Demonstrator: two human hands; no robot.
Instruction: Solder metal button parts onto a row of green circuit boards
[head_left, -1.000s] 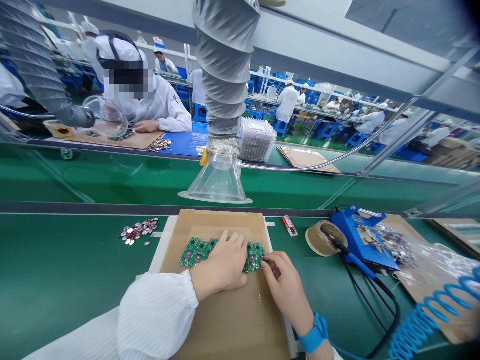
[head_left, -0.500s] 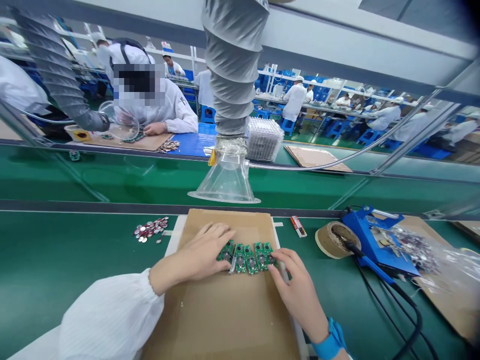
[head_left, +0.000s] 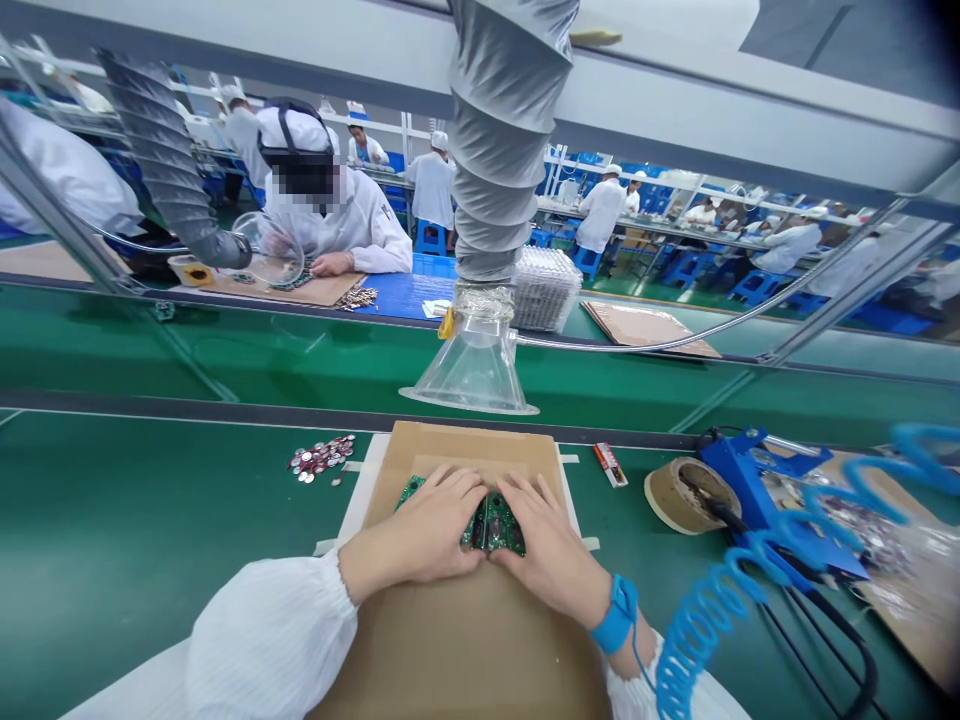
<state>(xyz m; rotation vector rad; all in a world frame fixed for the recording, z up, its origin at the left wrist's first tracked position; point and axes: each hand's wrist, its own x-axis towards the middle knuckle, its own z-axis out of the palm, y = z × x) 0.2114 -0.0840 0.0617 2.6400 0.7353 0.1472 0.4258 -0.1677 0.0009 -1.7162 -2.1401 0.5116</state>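
Observation:
A strip of small green circuit boards (head_left: 491, 525) lies on a brown cardboard sheet (head_left: 465, 640) on the green bench. My left hand (head_left: 431, 520) lies flat over the left part of the strip, fingers stretched out. My right hand (head_left: 544, 535) lies flat over the right part, fingers spread, with a blue wrist strap (head_left: 616, 615) on its wrist. Both hands press down side by side, almost touching, and hide most of the boards.
A clear funnel hood (head_left: 472, 375) on a grey duct hangs just beyond the cardboard. Small round metal parts (head_left: 321, 457) lie at left. At right are a tape roll (head_left: 679, 492), a blue soldering stand (head_left: 757, 480) and a blue coiled hose (head_left: 757, 570). Another worker (head_left: 330, 215) sits across the conveyor.
Both hands have come together over the middle of the board strip; before, they were apart at its two ends. The strip sits a little further left, and the view has shifted.

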